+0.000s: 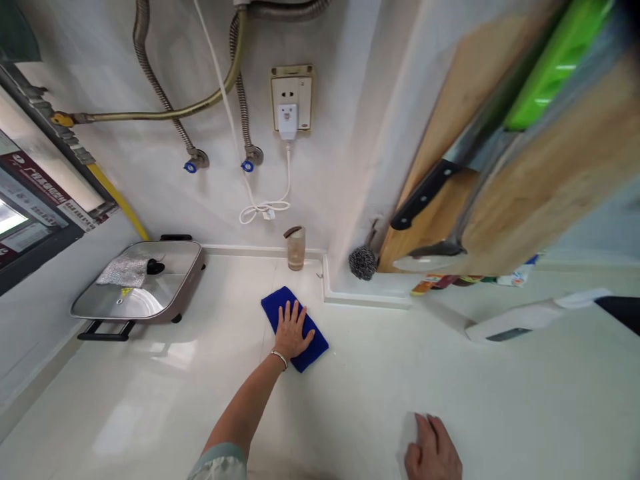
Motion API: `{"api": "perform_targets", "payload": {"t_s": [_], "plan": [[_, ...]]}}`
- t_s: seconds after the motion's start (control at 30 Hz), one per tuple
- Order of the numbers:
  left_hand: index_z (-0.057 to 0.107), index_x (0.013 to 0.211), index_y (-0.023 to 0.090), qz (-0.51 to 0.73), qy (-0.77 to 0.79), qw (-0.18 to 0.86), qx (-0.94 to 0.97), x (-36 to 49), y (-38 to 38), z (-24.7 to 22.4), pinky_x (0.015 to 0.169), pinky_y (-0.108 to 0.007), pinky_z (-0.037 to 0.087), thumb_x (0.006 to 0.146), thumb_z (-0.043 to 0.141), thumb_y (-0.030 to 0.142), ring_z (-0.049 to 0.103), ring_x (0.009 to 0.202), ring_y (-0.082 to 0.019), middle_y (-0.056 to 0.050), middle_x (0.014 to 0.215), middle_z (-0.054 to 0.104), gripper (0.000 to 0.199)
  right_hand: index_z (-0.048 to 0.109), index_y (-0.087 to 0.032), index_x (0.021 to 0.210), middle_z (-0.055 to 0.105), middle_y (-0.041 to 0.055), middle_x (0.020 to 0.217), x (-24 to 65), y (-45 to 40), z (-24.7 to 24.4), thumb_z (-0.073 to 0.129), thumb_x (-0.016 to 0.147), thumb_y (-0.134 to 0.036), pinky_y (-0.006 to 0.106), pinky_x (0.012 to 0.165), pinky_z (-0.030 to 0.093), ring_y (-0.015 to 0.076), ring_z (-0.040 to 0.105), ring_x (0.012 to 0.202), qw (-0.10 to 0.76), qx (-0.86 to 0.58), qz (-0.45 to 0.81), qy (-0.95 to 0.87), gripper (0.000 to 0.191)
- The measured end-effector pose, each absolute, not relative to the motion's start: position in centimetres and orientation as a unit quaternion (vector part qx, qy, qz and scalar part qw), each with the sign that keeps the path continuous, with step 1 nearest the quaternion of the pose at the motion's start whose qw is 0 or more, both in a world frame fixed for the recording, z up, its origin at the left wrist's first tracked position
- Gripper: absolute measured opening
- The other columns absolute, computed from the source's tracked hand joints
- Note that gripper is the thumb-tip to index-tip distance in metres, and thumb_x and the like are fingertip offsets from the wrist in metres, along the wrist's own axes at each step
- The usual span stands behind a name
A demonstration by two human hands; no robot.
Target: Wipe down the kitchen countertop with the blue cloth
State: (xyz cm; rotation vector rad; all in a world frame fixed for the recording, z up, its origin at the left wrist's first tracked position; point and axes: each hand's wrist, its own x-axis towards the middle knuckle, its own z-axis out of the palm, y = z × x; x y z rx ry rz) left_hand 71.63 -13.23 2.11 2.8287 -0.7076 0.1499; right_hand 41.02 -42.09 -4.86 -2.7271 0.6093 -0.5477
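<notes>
My left hand (290, 331) lies flat with spread fingers on a folded blue cloth (315, 347), pressing it to the white countertop. A bangle circles that wrist. The cloth rests at a slant, and part of it is hidden under the palm. Lower right, my right hand (434, 452) is loosely curled over the counter, apart from the cloth, and no object shows in its fingers. Just behind the cloth, against the wall, stands a clear cup (295, 248) with a dark strip at its rim.
An electric pan (185, 280) with a glass lid sits at the left. A white handheld appliance (530, 321) lies at the right. A knife (425, 193), a ladle (440, 248) and a steel scrubber (363, 262) hang near a wooden board (560, 180). A socket (293, 100) and hoses line the wall.
</notes>
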Motion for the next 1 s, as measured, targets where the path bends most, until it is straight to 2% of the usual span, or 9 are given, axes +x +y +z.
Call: {"api": "perform_targets", "payload": {"t_s": [0.17,0.3,0.43,0.57,0.67,0.87,1.0], "plan": [[0.024,0.158,0.018,0.031,-0.303,0.13,0.943,61.9,-20.1,1.7,0.124,-0.066,0.011,0.091,0.047,0.057,0.006,0.155,-0.041,-0.016,0.169,0.014,0.081,0.045,-0.016,0.137,0.049,0.0188,0.14,41.4,-40.8,-3.3,0.039,0.09,-0.022,0.054,0.101,0.048,0.0362,0.045,0.133,0.083,-0.953,-0.234,0.176,0.047],[0.018,0.16,0.02,0.014,-0.347,0.161,0.924,54.2,-24.8,1.8,0.124,-0.066,0.013,0.093,0.044,0.058,0.005,0.155,-0.041,-0.014,0.17,0.007,0.082,0.042,-0.014,0.14,0.049,0.018,0.139,41.2,-41.0,-2.5,0.04,0.089,-0.017,0.055,0.106,0.044,0.0358,0.041,0.137,0.088,-0.953,-0.251,0.143,0.052],[0.017,0.16,0.024,-0.018,-0.379,0.176,0.908,49.4,-26.1,2.8,0.125,-0.063,0.014,0.096,0.04,0.055,0.002,0.156,-0.036,-0.009,0.171,0.005,0.074,0.043,-0.015,0.14,0.051,0.0146,0.141,40.6,-41.7,-2.6,0.042,0.089,-0.014,0.055,0.109,0.043,0.0358,0.038,0.141,0.098,-0.956,-0.253,0.113,0.051],[0.024,0.158,0.03,-0.054,-0.39,0.172,0.903,47.3,-22.8,4.0,0.127,-0.058,0.016,0.096,0.042,0.056,0.005,0.157,-0.03,-0.003,0.171,0.011,0.07,0.048,-0.014,0.135,0.053,0.0155,0.139,40.2,-42.0,-2.9,0.046,0.089,-0.017,0.057,0.107,0.043,0.0384,0.04,0.139,0.102,-0.951,-0.271,0.106,0.046],[0.028,0.156,0.033,-0.051,-0.332,0.163,0.928,45.8,-18.3,4.2,0.126,-0.059,0.017,0.095,0.047,0.054,0.008,0.157,-0.03,-0.001,0.17,0.015,0.068,0.049,-0.013,0.133,0.055,0.0166,0.137,40.2,-42.0,-3.0,0.047,0.088,-0.018,0.057,0.107,0.044,0.039,0.041,0.139,0.104,-0.946,-0.288,0.101,0.045],[0.032,0.155,0.033,-0.017,-0.161,0.111,0.981,42.8,-8.5,4.3,0.124,-0.061,0.022,0.095,0.051,0.045,0.015,0.156,-0.031,-0.004,0.168,0.024,0.064,0.049,-0.015,0.133,0.056,0.0175,0.135,40.0,-42.2,-3.7,0.052,0.084,-0.02,0.058,0.105,0.043,0.0415,0.042,0.138,0.109,-0.938,-0.317,0.094,0.05],[0.039,0.152,0.029,0.009,-0.061,0.079,0.995,42.1,-3.7,4.3,0.123,-0.06,0.026,0.096,0.049,0.042,0.02,0.155,-0.031,-0.006,0.166,0.029,0.058,0.048,-0.017,0.135,0.054,0.0203,0.136,40.0,-42.6,-4.8,0.053,0.08,-0.021,0.064,0.102,0.043,0.0458,0.041,0.137,0.138,-0.933,-0.322,0.077,0.056]]}}
